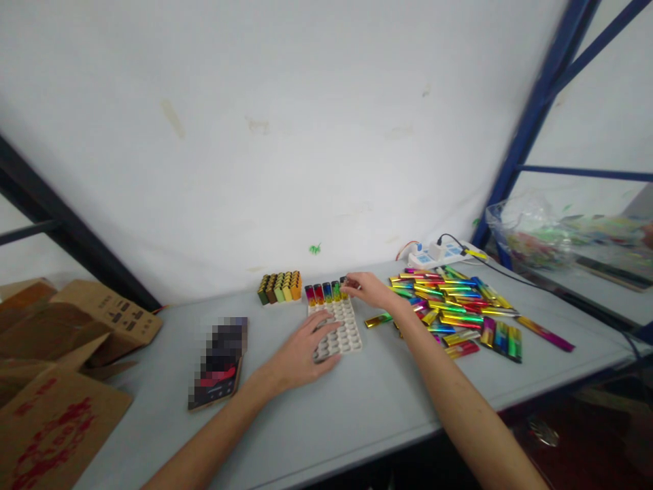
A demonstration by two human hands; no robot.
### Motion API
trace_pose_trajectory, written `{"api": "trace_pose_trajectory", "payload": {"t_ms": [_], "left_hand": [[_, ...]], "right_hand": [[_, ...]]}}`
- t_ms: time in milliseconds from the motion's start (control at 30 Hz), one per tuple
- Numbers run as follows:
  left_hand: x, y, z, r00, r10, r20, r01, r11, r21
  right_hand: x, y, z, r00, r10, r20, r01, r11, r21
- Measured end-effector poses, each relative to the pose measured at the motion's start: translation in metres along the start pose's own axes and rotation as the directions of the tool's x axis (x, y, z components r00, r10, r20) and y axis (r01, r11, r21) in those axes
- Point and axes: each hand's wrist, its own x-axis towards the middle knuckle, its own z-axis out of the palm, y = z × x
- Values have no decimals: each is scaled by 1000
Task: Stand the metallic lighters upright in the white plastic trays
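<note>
Curling over the far right corner of the white tray [351, 344], the right hand [352, 286] has its fingertips bunched at the right end of a row of shiny coloured pieces [328, 292]; whether it grips one of them I cannot tell. That row runs left to right across the tray's far end, while the tray's long axis points away from the person, its nearer cells bare. The left hand [311, 347] lies with fingers spread over the tray's near left side, holding nothing visible, so the right hand is the nearer one to the row. To the right of the tray, beyond the right forearm, a loose heap of metallic pieces [449, 306] lies on the table [377, 401], their long axes pointing various ways.
</note>
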Motion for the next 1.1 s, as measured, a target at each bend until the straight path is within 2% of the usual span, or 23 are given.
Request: {"api": "trace_pose_trajectory", "payload": {"t_ms": [300, 500, 567, 667, 733, 767, 867, 967, 1033, 1100], "left_hand": [[0, 0, -1, 1000, -10, 23, 10, 1000, -3], [1, 1, 1, 999, -28, -26, 27, 1000, -9], [2, 1, 4, 998, -38, -41, 38, 999, 8], [3, 0, 8, 998, -67, -15, 68, 997, 41], [3, -1, 10, 995, -95, 9, 94, 994, 51], [3, -1, 10, 994, -108, 17, 107, 993, 53], [2, -2, 11, 991, -135, 22, 134, 990, 48], [3, -2, 10, 989, -143, 26, 142, 989, 38], [3, -2, 11, 989, -144, 21, 144, 989, 31], [4, -1, 12, 990, -144, 7, 143, 989, 24]], "right_hand": [[-2, 8, 0, 994, 57, 91, -57, 998, -7], [-17, 11, -29, 968, 180, 176, -171, 983, -65], [-24, 10, -40, 938, 223, 266, -205, 974, -92], [-30, 3, -49, 844, 334, 420, -283, 942, -180], [-31, -2, -49, 792, 395, 465, -318, 918, -239], [-30, -5, -47, 787, 408, 464, -323, 912, -254], [-27, -8, -42, 810, 401, 427, -323, 914, -245], [-23, -8, -41, 873, 351, 340, -297, 933, -202], [-20, -8, -42, 929, 275, 248, -246, 959, -144], [-18, -9, -44, 982, 141, 127, -137, 990, -38]]}}
